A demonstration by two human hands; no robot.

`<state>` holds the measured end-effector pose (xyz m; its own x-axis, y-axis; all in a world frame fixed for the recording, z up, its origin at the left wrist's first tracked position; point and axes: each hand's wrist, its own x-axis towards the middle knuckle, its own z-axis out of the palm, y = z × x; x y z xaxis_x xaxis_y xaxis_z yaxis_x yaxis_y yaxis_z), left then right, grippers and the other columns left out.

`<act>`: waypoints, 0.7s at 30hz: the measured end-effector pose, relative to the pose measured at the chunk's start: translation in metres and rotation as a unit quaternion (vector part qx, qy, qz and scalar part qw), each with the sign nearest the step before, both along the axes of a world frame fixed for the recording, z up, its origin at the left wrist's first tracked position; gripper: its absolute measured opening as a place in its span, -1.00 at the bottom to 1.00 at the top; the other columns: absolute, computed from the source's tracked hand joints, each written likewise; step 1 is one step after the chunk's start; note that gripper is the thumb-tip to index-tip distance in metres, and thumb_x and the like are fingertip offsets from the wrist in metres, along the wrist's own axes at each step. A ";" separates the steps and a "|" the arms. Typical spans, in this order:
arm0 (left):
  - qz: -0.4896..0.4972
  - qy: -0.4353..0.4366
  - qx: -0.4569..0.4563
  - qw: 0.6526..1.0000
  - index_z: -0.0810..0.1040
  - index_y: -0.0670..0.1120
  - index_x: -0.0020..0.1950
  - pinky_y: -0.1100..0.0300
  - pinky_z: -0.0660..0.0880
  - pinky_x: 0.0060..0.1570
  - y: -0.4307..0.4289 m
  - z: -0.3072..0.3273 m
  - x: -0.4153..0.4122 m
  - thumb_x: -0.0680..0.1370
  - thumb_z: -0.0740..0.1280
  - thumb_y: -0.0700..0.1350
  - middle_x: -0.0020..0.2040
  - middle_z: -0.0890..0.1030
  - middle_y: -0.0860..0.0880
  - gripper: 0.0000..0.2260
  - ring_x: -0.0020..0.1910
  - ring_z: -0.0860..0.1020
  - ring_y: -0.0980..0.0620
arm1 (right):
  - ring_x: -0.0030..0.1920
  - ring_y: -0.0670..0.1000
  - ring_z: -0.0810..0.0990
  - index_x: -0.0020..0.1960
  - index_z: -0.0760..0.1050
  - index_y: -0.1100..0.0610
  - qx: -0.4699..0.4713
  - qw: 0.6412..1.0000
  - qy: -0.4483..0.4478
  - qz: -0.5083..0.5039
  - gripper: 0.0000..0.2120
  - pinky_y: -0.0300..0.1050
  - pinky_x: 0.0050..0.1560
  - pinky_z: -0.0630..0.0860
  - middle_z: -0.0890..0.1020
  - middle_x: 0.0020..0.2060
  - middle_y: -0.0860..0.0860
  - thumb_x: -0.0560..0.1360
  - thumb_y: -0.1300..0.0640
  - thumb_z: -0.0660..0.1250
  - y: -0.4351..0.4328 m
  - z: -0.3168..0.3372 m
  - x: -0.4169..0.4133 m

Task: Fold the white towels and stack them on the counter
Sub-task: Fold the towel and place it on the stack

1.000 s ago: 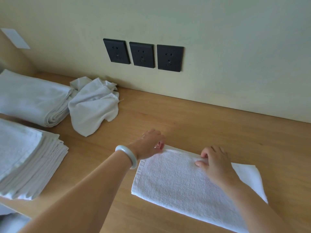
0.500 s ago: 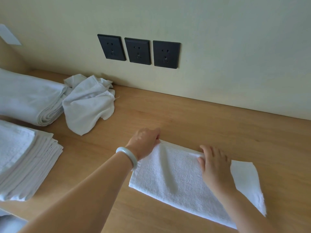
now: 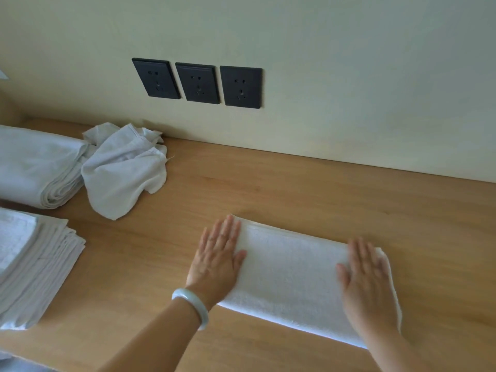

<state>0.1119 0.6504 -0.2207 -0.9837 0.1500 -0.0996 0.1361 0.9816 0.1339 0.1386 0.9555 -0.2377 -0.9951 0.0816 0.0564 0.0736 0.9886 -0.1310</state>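
Now white towel folded oblong, flat under both palms.

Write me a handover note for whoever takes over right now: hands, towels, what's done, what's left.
Left hand: open, flat on the left end of the towel.
Right hand: open, flat on its right end, a bit blurred.
The towel lies folded in a strip on the counter.
Done: a stack of folded towels at near left, and a pile of folded ones behind it.
Left: probably finish folding this towel and stack it, then fold the crumpled towel by the wall.
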 end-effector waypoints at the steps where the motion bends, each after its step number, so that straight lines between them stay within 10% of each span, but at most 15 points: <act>1: 0.052 -0.013 0.018 0.998 -0.28 0.01 0.59 0.04 -0.22 0.55 -0.002 0.002 -0.001 0.60 -0.31 0.22 0.61 -0.20 -0.03 -0.41 0.57 -0.24 0.02 | 0.44 0.20 0.32 0.47 0.26 0.30 -0.008 0.999 -0.007 -0.048 -0.28 0.22 0.41 0.15 0.37 0.43 0.22 0.63 -0.18 -0.28 0.013 0.003 0.001; 4: 0.102 0.018 0.044 0.994 -0.19 -0.05 0.60 -0.03 -0.15 0.55 0.010 0.012 0.009 0.61 -0.26 0.21 0.61 -0.14 -0.09 -0.39 0.58 -0.20 -0.03 | 0.43 0.24 0.32 0.46 0.26 0.33 -0.008 0.996 0.019 -0.082 -0.28 0.22 0.43 0.10 0.37 0.42 0.26 0.62 -0.19 -0.23 0.010 0.012 0.005; 9: -0.128 0.029 0.029 0.991 -0.03 0.09 0.61 -0.07 -0.05 0.50 0.026 0.004 0.043 0.67 -0.08 0.14 0.62 -0.03 0.02 -0.50 0.59 -0.07 0.01 | 0.56 0.04 0.06 0.55 0.11 0.19 -0.006 0.994 0.008 0.112 -0.42 0.11 0.49 0.03 0.15 0.54 0.08 0.65 -0.11 -0.16 -0.022 0.007 0.026; 16: 0.326 -0.031 0.160 0.931 0.24 -0.18 0.51 -0.04 0.15 0.40 -0.009 0.028 0.062 0.60 0.25 0.05 0.42 0.36 -0.17 -0.45 0.40 0.23 -0.16 | 0.51 0.09 0.14 0.50 0.21 0.30 -0.070 0.998 -0.004 -0.004 -0.34 -0.03 0.51 -0.07 0.26 0.49 0.16 0.64 -0.15 -0.18 0.012 0.011 0.021; 18: 0.429 -0.113 0.310 0.841 0.41 -0.24 0.35 -0.09 0.32 0.32 -0.001 0.038 0.076 0.44 0.43 0.05 0.21 0.50 -0.17 -0.42 0.29 0.38 -0.19 | 0.49 0.14 0.20 0.49 0.21 0.30 -0.094 0.994 0.029 -0.039 -0.37 -0.02 0.51 -0.04 0.27 0.48 0.18 0.63 -0.13 -0.08 0.017 0.014 0.027; 21: 0.522 -0.149 0.583 0.604 0.52 -0.37 -0.10 -0.10 0.51 0.12 0.017 0.060 0.091 0.43 0.47 -0.13 -0.04 0.60 -0.26 -0.70 -0.05 0.58 -0.21 | 0.44 0.24 0.29 0.49 0.22 0.31 -0.158 0.979 0.037 -0.123 -0.44 0.12 0.44 0.20 0.34 0.43 0.25 0.59 0.06 0.23 0.023 0.024 0.033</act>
<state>0.2025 0.6670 -0.1606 -0.5665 -0.3984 -0.7214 -0.6772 -0.2738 0.6830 0.1711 0.9783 -0.2142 -0.9372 0.3432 0.0617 0.2827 0.8514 -0.4418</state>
